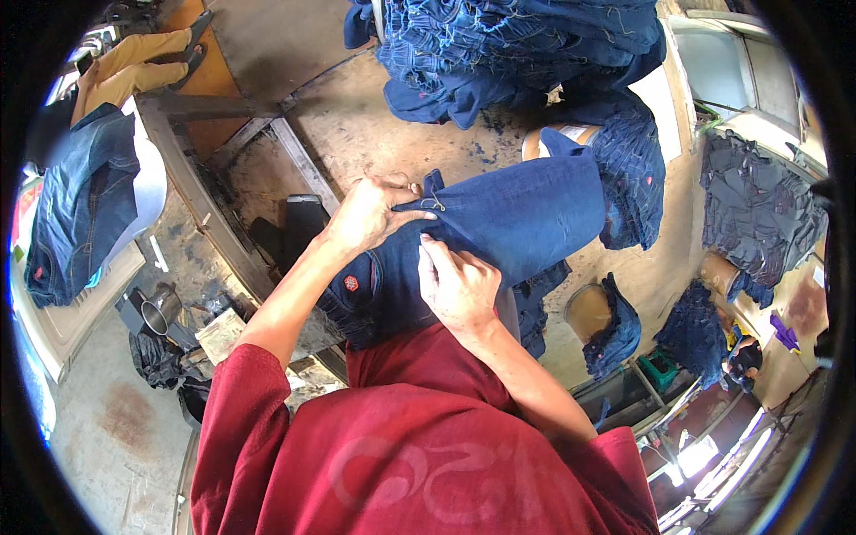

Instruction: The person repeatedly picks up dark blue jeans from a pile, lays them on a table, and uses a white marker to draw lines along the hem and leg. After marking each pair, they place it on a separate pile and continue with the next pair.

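Observation:
A pair of dark blue denim jeans lies across my lap and reaches out to the right over the work surface. My left hand is closed on a gathered edge of the denim, thumb and fingers pinched together. Beside its thumb, a loose pale thread curls on the cloth. Just below and to the right, my right hand rests against the jeans with its fingers curled in and thumb pressed to them. Whatever it may hold is hidden. A red patch shows on the denim near my left forearm.
A tall heap of blue jeans stands at the far side. More denim drapes over a round support at the right, and grey garments are piled beyond. At the left, folded jeans lie on a table near a metal cup and another person's legs.

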A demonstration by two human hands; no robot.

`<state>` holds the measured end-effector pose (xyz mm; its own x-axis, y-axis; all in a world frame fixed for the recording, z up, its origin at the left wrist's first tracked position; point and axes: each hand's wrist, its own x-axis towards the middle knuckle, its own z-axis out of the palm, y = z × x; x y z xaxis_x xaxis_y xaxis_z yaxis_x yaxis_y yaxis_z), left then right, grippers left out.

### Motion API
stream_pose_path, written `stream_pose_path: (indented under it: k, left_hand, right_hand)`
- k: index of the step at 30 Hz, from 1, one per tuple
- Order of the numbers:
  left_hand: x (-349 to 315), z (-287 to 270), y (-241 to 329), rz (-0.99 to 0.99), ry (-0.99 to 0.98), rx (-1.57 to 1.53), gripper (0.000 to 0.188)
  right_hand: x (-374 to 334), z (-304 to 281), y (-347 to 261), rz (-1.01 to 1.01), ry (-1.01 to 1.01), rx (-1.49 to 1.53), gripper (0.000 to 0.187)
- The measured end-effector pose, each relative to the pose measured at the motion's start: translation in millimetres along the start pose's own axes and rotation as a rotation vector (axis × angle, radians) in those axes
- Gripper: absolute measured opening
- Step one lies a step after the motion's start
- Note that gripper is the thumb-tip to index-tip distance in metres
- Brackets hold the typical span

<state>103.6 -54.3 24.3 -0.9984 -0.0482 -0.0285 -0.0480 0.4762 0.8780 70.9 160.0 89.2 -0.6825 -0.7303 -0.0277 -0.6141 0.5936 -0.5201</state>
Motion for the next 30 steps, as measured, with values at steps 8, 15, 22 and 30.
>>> stream_pose_path:
  k: [8,15,22,30]
  left_hand:
    - [-2.0,1.5,-3.1,-0.011,-0.011,0.077,0.027]
    - [-4.3,3.1,-3.4,-0.060,-0.048,0.055,0.029]
    - [-3.7,2.8,-1.9,-0.057,-0.013,0.027,0.030]
    - [-3.5,4.7,-1.9,-0.109,-0.028,0.028,0.033]
  right_hand:
    - [1.7,-0.3,-0.3,0.027,0.061,0.075,0.013]
    - [1.1,-3.6,-1.8,0.008,-0.022,-0.021,0.013]
    - [5.0,-3.7,-1.5,0.085,-0.017,0.063,0.012]
    - [4.4,-7.2,-3.3,0.066,0.014,0.083,0.012]
